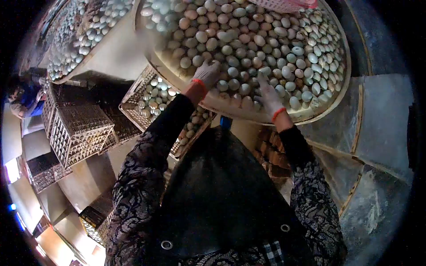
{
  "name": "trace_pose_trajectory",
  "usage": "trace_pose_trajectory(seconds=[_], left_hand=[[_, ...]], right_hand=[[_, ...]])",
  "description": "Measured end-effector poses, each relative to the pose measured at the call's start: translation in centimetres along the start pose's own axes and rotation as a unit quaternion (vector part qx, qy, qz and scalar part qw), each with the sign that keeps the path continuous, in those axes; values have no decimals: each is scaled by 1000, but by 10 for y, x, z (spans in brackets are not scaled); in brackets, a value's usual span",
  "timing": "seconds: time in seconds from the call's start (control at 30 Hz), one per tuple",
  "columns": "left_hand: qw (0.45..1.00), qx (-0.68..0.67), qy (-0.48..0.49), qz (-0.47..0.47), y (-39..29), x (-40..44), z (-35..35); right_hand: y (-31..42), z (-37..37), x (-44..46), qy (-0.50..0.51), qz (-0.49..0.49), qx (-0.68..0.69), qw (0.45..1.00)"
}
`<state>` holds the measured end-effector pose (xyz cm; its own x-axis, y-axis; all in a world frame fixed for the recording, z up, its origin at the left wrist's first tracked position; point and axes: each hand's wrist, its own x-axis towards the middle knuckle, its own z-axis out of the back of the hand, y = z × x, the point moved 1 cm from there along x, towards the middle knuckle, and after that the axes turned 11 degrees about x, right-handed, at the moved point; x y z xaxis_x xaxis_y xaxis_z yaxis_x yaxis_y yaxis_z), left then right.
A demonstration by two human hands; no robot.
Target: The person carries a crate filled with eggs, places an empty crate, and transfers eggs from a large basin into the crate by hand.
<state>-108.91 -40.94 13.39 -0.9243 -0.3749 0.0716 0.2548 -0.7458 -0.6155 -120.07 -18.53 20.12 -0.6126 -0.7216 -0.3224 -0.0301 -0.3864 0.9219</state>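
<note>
A round, pale-rimmed tub point(326, 117) holds a layer of many eggs point(242, 40), pale green, white and pinkish brown. Both of my hands wear thin whitish gloves with an orange-red band at the wrist. At the tub's near left side, my left hand point(207, 74) bends down among the eggs; its fingertips are hidden, so its grip does not show. Farther right, my right hand point(268, 94) lies open over the eggs near the front rim, fingers stretched forward. A pale egg point(265, 71) sits at its fingertips.
A pink basket point(286, 4) rests at the tub's far edge. Below left stands a plastic crate point(128, 106) of eggs. Another egg-filled tub point(66, 80) is at upper left. Stacked crates point(80, 128) stand farther left, with a person point(26, 102) beyond. Bricks point(271, 150) lie under the tub.
</note>
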Motion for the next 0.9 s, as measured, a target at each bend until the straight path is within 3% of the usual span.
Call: trace_pose_trajectory(seconds=[0.07, 0.13, 0.17, 0.2, 0.27, 0.3, 0.37, 0.4, 0.47, 0.53, 0.63, 0.67, 0.7, 0.77, 0.8, 0.87, 0.9], left_hand=[[990, 122, 1, -65, -12, 9, -1], [983, 156, 101, 16, -27, 15, 4], [982, 159, 101, 14, -22, 21, -6], [981, 10, 73, 179, -6, 30, -24], [930, -139, 45, 338, 10, 28, -49], [960, -155, -20, 232, 11, 26, -59], [974, -172, -81, 125, -6, 21, -62], [965, -134, -68, 217, -13, 24, -60], [945, -92, -53, 309, -17, 26, -55], [840, -386, -28, 380, -15, 29, -53], [801, -471, -48, 366, -52, 18, -28], [801, -471, -50, 366, -62, 15, -21], [845, -419, -60, 326, -73, 10, -14], [884, -365, -72, 283, -92, 12, 3], [859, -390, -80, 323, -101, 12, 12], [831, -414, -89, 361, -86, 12, 7], [929, -299, -97, 196, -66, 16, -2]], right_hand=[[-11, -4, 19, 14, 44, 9, 999], [0, -22, 33, -44, -95, 138, 985], [-10, -27, 46, -45, -93, 142, 985], [-29, -36, 63, -19, -57, 40, 997], [-34, -45, 75, 6, -25, -61, 998], [-32, -46, 79, 19, -27, -64, 997], [-61, -49, 90, 30, 51, -96, 994], [-75, -50, 95, 33, 89, -112, 989], [-76, -60, 98, -45, 271, -315, 909], [-60, -60, 90, -34, 243, -283, 927], [-51, -60, 90, -10, 198, -288, 937], [-50, -61, 93, 2, 183, -323, 929], [-50, -63, 91, 3, 184, -322, 929], [-38, -63, 83, -28, 154, -151, 976], [-31, -62, 77, -38, 144, -92, 985], [-8, -55, 67, -72, 248, -217, 941], [0, -55, 64, -69, 249, -219, 941]])
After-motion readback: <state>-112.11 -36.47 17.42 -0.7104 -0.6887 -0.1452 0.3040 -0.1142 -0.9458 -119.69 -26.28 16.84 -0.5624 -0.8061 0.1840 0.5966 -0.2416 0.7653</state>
